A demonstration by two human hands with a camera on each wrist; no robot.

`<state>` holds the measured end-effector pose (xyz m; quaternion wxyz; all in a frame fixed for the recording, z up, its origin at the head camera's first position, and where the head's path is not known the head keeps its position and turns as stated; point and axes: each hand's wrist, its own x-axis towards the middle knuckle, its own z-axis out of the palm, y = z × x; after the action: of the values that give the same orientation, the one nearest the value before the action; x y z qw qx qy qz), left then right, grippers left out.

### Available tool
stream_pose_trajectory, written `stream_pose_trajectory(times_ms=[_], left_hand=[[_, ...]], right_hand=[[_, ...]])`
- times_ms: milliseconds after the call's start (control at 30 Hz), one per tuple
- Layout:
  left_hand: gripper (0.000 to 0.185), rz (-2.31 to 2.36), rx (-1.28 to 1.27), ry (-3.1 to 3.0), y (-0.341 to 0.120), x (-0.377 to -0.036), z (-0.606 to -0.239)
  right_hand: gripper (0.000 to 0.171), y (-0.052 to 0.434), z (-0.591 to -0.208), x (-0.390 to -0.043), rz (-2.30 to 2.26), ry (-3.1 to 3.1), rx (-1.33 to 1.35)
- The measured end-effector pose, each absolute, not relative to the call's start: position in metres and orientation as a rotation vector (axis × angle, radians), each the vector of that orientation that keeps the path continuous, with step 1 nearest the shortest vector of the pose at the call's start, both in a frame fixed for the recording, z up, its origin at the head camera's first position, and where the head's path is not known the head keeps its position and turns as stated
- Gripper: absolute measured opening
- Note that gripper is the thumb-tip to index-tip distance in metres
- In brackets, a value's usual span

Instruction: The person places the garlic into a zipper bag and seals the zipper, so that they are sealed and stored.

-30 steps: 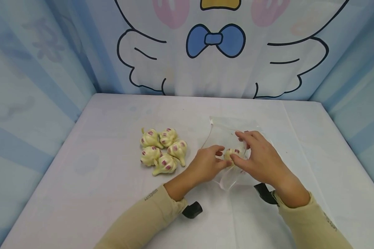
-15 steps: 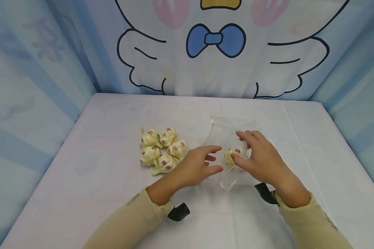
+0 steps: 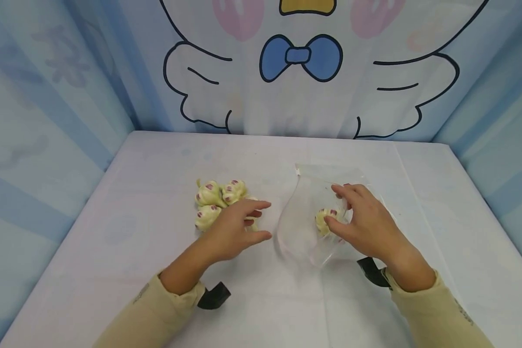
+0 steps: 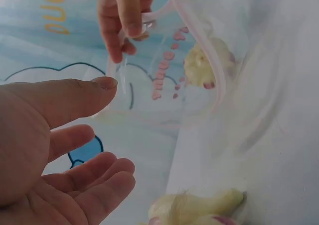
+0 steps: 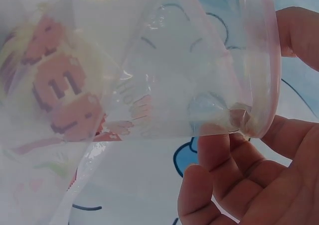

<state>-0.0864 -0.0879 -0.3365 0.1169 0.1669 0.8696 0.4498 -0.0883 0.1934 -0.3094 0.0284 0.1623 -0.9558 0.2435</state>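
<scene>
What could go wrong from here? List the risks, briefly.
1. Only the right hand pinches the clear bag at its rim; the mouth may sag shut.
2. The garlic bulb in the bag lies near the opening and might roll out.
3. The left hand, open over the garlic pile, could scatter bulbs.

A white-covered table (image 3: 156, 290) sits enclosed by pale blue walls (image 3: 48, 96) with a cartoon bird backdrop (image 3: 304, 58).

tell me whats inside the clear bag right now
One garlic bulb shows through the clear bag, whose mouth the right hand holds open. The hand covers part of the bag, so anything beneath it cannot be seen.
</scene>
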Motion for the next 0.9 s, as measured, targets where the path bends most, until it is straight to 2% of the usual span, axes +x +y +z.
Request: stream_pose_trajectory(times_ms=[200, 433, 667, 900], left_hand=[[0.062, 1.282, 0.413, 2.612, -0.113, -0.083, -0.339], [0.055, 1.197, 0.351, 2.682, -0.134, -0.076, -0.348], [0.052, 1.138, 0.396, 2.747, -0.141, -0.072, -0.351], [0.054, 1.126, 0.332, 2.7, -0.143, -0.072, -0.353]], right_hand=[[0.063, 0.194, -0.311, -0.088, 0.749, -2.944, 0.499], [0.063, 0.195, -0.313, -0.089, 0.746, -2.935, 0.504], [0.064, 0.195, -0.313, -0.089, 0.754, -2.955, 0.486], [0.064, 0.194, -0.313, -0.089, 0.745, -2.955, 0.487]])
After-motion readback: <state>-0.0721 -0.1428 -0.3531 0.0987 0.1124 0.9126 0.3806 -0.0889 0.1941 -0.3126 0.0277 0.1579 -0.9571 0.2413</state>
